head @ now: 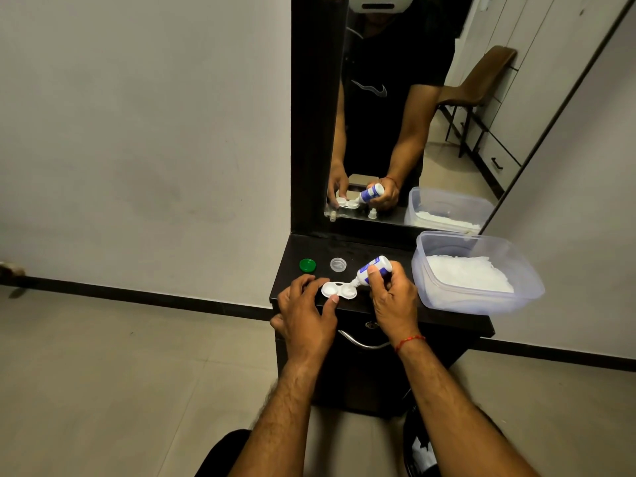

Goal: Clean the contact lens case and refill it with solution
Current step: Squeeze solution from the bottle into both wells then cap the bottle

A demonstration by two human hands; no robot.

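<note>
Head view: the contact lens case (339, 290) lies flat on the dark desk (378, 247) near its front edge, both wells uncapped and facing up. The case is judged light, rigid plastic, likely to slide on the smooth top and slippery once wet; take hold at the outer rim or the bridge between the wells, never inside a well. The left hand (306, 315) braces it, thumb (334, 299) on the near rim and curled fingers (308, 280) at the left end, so the fingers are clamped on the case. The right hand (392, 301) grips the solution bottle (373, 270) with fingers (372, 273) wrapped round its body. The bottle is tilted, nozzle down over the right well. The bottle is judged soft-walled; squeeze gently at mid-body to meter the flow. Both forearms reach forward, wrists low over the desk edge. A green cap (307, 265) and a clear cap (338, 264) rest behind the case, apart from it. A clear plastic container (481, 306) with white contents stands on the right. The mirror (395, 115) behind repeats the same grip.
</note>
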